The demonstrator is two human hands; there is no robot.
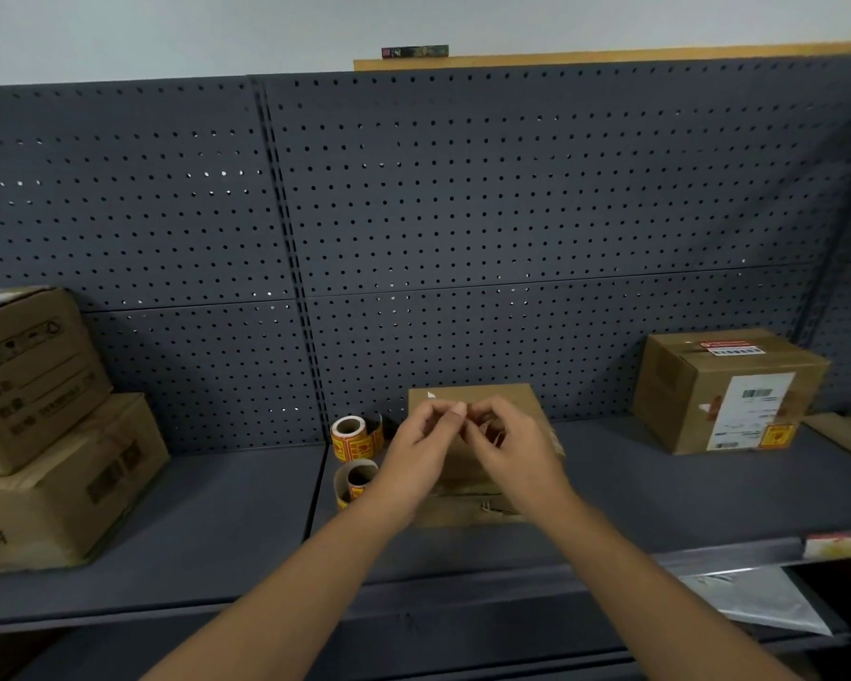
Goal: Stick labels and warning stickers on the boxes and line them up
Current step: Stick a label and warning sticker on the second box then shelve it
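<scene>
— What are the hands doing?

— The left hand (426, 437) and the right hand (504, 442) meet fingertip to fingertip above a small cardboard box (482, 464). Both have their fingers curled in, pinching at one tiny spot between them. Whatever they pinch is too small to make out.

— And the box under them?

— It sits on the dark grey shelf (217, 548), its back near the pegboard wall (463, 213). A little white scrap shows at its far left corner. Most of its top is hidden by the hands.

— Where are the stickers?

— Just left of that box. An upright sticker roll (352, 437), orange and yellow, stands near the pegboard with a strip trailing off it. A second roll (357, 481) lies in front of it, beside the left wrist.

— Other boxes?

— To the right, well apart, a labelled box (730, 390) carries a white shipping label and an orange sticker on its front, and more labels on top. At the far left, two stacked boxes (45, 425) stand at the shelf's end.
</scene>
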